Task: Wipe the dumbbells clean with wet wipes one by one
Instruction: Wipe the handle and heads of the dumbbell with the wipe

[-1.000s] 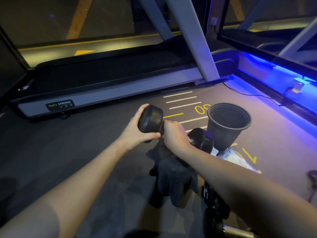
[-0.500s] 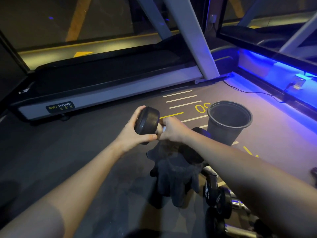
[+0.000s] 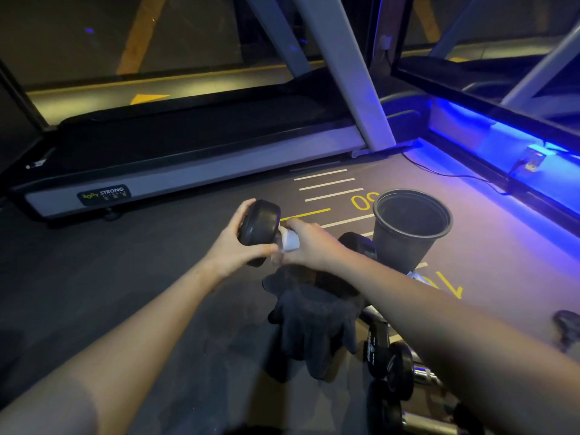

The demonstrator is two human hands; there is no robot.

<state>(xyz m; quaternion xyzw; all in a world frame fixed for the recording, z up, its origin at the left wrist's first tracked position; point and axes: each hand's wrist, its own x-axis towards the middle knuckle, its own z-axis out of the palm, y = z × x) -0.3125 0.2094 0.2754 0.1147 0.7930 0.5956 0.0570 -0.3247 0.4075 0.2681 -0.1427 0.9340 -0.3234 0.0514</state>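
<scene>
I hold a black rubber-headed dumbbell (image 3: 262,229) up over the dark gym floor (image 3: 141,277), wiping its handle.

My left hand (image 3: 233,251) grasps the dumbbell's head at its 9 o'clock end; my right hand (image 3: 309,243) is curled round the handle with a white wet wipe (image 3: 290,240) wrapped under its fingers. A dark cloth (image 3: 314,321) hangs at 6 o'clock, a black plastic bucket (image 3: 411,227) stands at 3 o'clock, more black dumbbells (image 3: 392,362) lie at 5 o'clock, and a grey treadmill (image 3: 188,164) runs across at 12 o'clock.
</scene>
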